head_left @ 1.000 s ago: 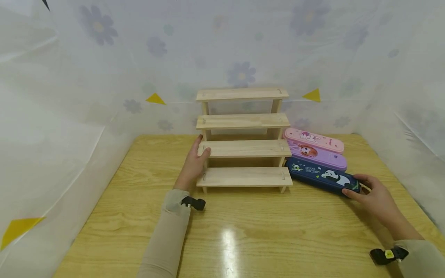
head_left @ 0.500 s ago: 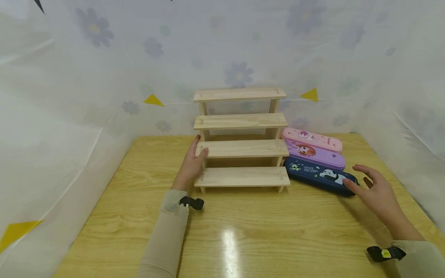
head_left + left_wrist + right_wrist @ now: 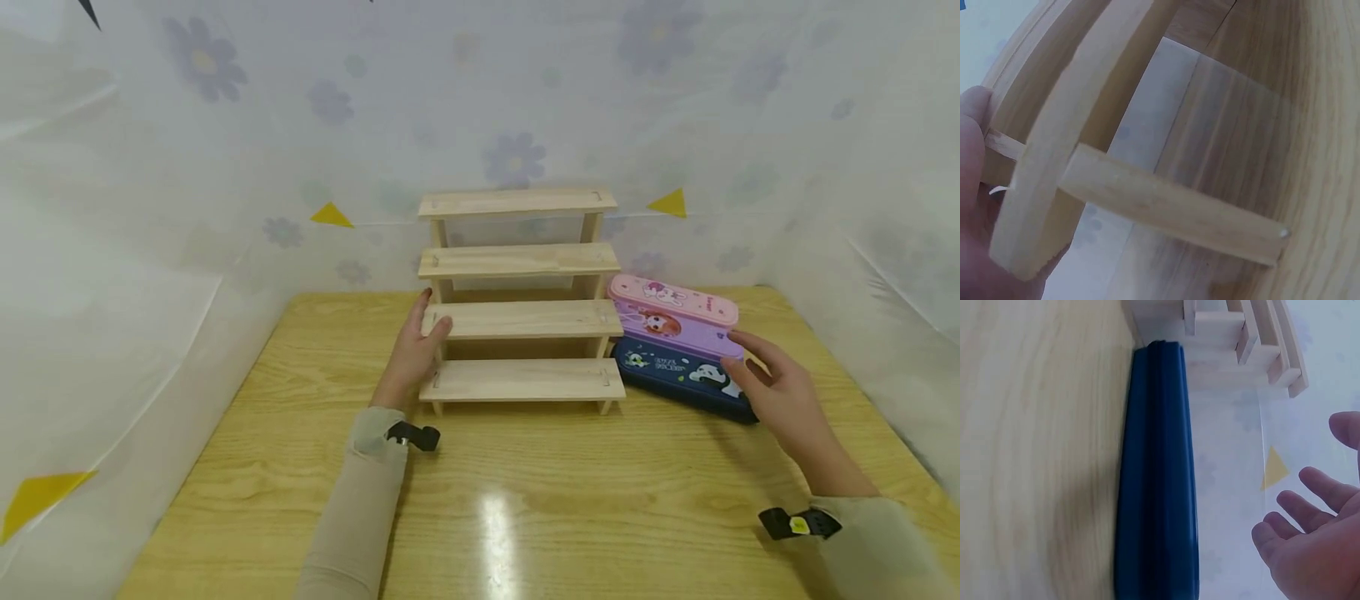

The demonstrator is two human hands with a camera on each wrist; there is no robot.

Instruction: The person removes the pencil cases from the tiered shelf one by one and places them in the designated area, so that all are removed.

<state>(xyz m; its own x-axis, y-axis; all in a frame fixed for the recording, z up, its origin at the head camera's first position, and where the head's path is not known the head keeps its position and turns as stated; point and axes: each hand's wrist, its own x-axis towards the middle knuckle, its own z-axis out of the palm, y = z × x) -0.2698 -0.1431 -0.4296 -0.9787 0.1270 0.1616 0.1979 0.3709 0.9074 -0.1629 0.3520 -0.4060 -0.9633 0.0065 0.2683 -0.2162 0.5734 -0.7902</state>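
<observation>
A pale wooden stepped display stand [image 3: 525, 382] with several shelves stands on the table. My left hand [image 3: 408, 358] grips the left end of its second-lowest shelf, thumb on top and fingers at the side. In the left wrist view, part of that hand [image 3: 969, 181] shows beside the shelf ends. A navy pencil case [image 3: 667, 379] with a panda print lies right of the stand. My right hand [image 3: 783, 400] hovers over its right end, fingers spread, holding nothing. In the right wrist view, the hand [image 3: 1316, 544] is apart from the navy case [image 3: 1157, 487].
Behind the navy case lie a purple pencil case [image 3: 697, 335] with a girl print and a pink one [image 3: 675, 298] with a rabbit, side by side. The wood-grain table [image 3: 600, 500] is enclosed by white flowered sheeting [image 3: 405, 100] at the back and sides.
My right hand has let go of the navy case's right end, lifted off, and moved leftward and back over the cases. My left hand keeps its grip on the stand.
</observation>
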